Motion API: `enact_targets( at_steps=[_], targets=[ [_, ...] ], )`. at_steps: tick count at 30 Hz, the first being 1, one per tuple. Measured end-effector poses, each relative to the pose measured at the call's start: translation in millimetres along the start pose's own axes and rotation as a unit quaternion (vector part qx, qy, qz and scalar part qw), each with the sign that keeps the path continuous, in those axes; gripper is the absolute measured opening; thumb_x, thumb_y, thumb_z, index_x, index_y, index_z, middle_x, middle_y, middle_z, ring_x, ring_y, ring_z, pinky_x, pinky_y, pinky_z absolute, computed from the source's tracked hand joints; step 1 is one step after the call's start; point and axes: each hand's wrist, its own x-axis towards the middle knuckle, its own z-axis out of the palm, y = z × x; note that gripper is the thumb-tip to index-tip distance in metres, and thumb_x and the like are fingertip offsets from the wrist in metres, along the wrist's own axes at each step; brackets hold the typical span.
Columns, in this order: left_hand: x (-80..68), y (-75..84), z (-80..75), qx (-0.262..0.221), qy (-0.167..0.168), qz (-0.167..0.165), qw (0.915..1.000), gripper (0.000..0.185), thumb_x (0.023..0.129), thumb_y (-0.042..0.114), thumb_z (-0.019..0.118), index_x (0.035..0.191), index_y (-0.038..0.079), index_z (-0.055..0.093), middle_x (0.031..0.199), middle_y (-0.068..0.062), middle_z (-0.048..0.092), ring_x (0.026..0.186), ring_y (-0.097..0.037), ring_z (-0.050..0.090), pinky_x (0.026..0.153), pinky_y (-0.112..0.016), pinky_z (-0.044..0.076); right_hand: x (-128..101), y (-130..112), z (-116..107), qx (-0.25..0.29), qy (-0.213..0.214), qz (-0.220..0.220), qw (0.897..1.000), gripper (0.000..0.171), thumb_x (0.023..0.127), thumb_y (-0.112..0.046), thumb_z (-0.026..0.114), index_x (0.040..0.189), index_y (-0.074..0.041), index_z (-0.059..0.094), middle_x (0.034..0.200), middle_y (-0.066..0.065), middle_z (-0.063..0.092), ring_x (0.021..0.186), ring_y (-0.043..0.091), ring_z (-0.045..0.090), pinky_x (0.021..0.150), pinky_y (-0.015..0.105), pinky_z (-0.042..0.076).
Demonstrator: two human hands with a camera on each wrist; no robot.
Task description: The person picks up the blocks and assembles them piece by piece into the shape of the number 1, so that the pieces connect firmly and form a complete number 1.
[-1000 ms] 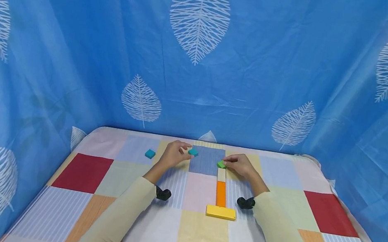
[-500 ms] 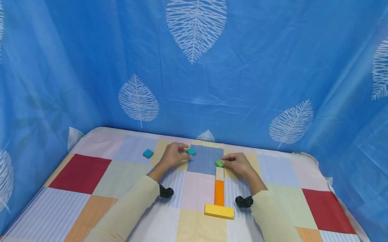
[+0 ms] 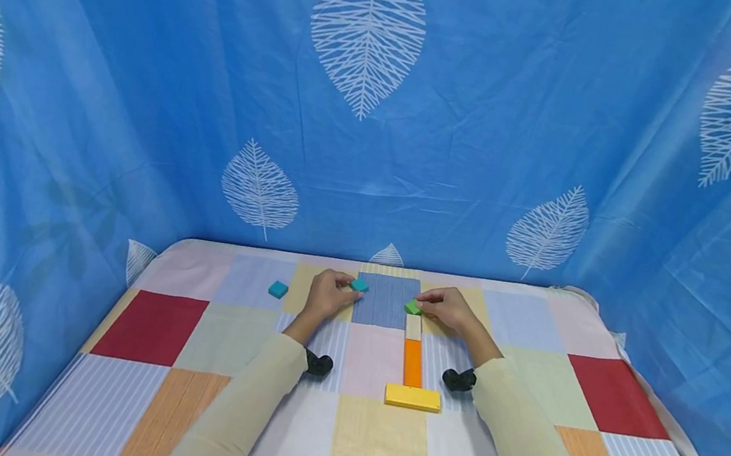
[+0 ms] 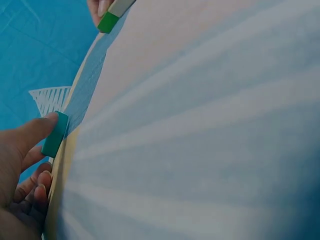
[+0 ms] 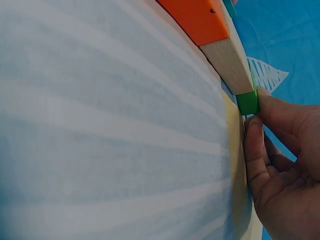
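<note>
In the head view my left hand (image 3: 328, 295) pinches a small teal block (image 3: 359, 285) over the blue patch of the cloth; the left wrist view shows the thumb on that teal block (image 4: 56, 134). My right hand (image 3: 455, 310) holds a small green block (image 3: 413, 307) at the far end of a line of blocks. That green block (image 5: 248, 102) meets the end of a natural wood block (image 5: 228, 64) in the right wrist view. Nearer in the line come the orange block (image 3: 413, 364) and a yellow block (image 3: 413, 397) set crosswise.
A second teal block (image 3: 278, 289) lies left of my left hand. The table is covered by a patchwork cloth (image 3: 375, 450). Behind its far edge hangs a blue curtain (image 3: 433, 151) with white leaf prints, which also runs along both sides.
The head view has shifted slightly. My left forearm has swung a little to the right, with the teal block still pinched. The right hand stays at the green block.
</note>
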Motion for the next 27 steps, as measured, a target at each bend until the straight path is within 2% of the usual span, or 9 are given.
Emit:
enact_targets(
  at_steps=[10,17,27],
  targets=[
    [0.1,1.3,1.3,-0.010,0.011,-0.017,0.9997,0.027,0.081,0.015,0.087,0.102,-0.001,0.078,0.100,-0.014,0.074,0.091,-0.027,0.067,0.080,-0.041,0.055,0,0,2,-0.009,0.005,-0.003,1.000,0.023,0.097,-0.016,0.070,0.114,-0.001,0.076,0.111,0.014,0.072,0.083,0.019,0.059,0.071,0.026,0.053],
    [-3.8,-0.1,-0.1,-0.015,0.008,-0.005,0.9998,0.028,0.082,0.016,0.087,0.102,-0.002,0.078,0.096,-0.014,0.072,0.088,-0.028,0.068,0.078,-0.041,0.056,0,0,1,-0.005,0.005,0.004,1.000,0.024,0.096,-0.017,0.071,0.114,-0.002,0.075,0.111,0.014,0.071,0.086,0.021,0.059,0.072,0.026,0.053],
    [-10.5,1.7,-3.4,-0.033,0.004,0.019,0.9993,0.027,0.082,0.016,0.086,0.101,-0.002,0.078,0.092,-0.011,0.071,0.084,-0.026,0.068,0.073,-0.038,0.057,-1,0,1,0.002,0.001,-0.010,1.000,0.024,0.096,-0.015,0.071,0.113,0.000,0.075,0.110,0.015,0.072,0.082,0.018,0.059,0.070,0.026,0.052]
  ],
)
